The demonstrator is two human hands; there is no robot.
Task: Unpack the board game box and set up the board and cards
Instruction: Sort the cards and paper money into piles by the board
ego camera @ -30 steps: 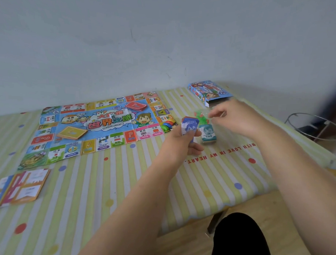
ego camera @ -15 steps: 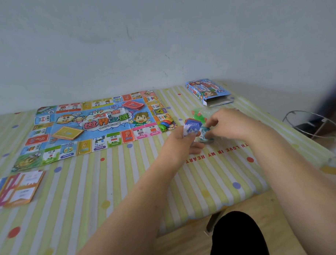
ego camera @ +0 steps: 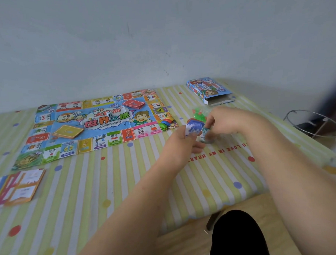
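Striped desk [ego camera: 108, 186] | board [ego camera: 98, 126] unfolded at 10 o'clock, box [ego camera: 209, 90] open at 1 o'clock | left grip [ego camera: 181, 141] clasps blue cards [ego camera: 194, 128] as supply | right grip [ego camera: 227, 121] pinches teal card [ego camera: 205, 131], probably sorting piles

My left hand [ego camera: 181, 140] covers most of the blue-backed cards [ego camera: 194, 128] it grips just right of the board [ego camera: 98, 126], so I can't count them. My right hand [ego camera: 231, 123] hides part of the blurred teal cards [ego camera: 206, 133]; I cannot tell whether its fingers [ego camera: 211, 124] pinch one or only touch. The bag of green and red pieces [ego camera: 198, 113] is half hidden behind that hand. Left of the board, the fanned cards [ego camera: 20, 187] run off the picture's edge. The board's small print is unreadable. Far right of it, something dark [ego camera: 334, 102] is a blur.
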